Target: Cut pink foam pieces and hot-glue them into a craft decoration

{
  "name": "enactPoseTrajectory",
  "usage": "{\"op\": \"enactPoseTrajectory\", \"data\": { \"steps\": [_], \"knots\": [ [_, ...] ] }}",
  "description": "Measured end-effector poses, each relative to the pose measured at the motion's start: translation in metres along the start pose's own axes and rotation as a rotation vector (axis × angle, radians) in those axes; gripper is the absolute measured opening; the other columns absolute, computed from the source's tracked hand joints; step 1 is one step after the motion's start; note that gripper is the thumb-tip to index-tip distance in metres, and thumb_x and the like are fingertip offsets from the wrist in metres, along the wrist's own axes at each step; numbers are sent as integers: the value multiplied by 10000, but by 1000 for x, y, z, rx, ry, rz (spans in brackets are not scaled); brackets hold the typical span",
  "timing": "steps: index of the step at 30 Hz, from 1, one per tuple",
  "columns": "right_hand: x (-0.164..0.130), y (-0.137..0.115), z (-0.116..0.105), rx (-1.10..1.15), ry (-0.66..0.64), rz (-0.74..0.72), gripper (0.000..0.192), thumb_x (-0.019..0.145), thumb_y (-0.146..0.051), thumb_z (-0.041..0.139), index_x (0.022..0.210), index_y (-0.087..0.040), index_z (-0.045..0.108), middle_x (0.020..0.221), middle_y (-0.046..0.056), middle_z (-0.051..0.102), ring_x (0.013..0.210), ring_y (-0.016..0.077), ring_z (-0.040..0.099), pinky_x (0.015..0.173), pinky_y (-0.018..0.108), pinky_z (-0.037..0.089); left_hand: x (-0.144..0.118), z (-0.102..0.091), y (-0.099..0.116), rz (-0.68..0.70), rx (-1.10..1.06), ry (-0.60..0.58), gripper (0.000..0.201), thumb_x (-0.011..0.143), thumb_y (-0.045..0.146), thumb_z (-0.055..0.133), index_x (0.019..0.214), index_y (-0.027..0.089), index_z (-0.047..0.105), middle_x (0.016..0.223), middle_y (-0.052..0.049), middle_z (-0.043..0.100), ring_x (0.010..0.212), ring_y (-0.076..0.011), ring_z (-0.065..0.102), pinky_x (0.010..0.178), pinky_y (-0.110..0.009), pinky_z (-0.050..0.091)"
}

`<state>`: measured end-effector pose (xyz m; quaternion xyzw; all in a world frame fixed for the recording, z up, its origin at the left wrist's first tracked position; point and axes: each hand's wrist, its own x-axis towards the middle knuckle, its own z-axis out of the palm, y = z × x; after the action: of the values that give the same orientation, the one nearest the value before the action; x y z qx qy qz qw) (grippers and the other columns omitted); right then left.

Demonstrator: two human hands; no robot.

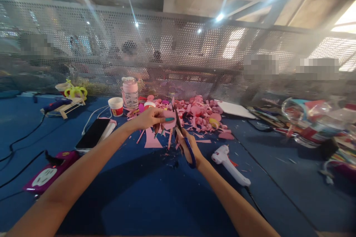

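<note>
Blue-covered worktable (155, 192), backed by a perforated metal screen; pink scraps (200, 116), a glue gun (229, 163) and a phone (93, 133) are laid about. A pink foam piece (168, 118) is pinched in the left hand (150, 117) above the table; blue-handled scissors (183, 139) are gripped in the right hand (187, 146), fingers closed through the loops. A clean cut is judged best got if the piece is held taut near the blades and turned, not the scissors.
</note>
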<state>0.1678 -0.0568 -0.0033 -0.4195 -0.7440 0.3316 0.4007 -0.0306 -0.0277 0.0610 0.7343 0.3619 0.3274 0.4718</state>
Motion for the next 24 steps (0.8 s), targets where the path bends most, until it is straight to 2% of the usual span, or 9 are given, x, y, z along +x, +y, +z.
{"op": "enactPoseTrajectory", "data": {
  "steps": [15,24],
  "knots": [
    [-1,1,-1,4,-12,-9,329,846,-486,353,758,-192,471,462,-66,381,409,90,395,400,207,327,-1,-4,1,7,42,-26,321,736,439,593,685,153,457,580,5,610,378,-76,539,373,-183,373],
    [-1,1,-1,18,-38,-64,297,854,-458,356,754,-198,458,504,-63,402,427,86,398,436,219,340,-4,-5,7,-18,74,-80,342,723,441,607,594,146,491,472,27,551,340,-45,470,357,-175,345]
  ]
}}
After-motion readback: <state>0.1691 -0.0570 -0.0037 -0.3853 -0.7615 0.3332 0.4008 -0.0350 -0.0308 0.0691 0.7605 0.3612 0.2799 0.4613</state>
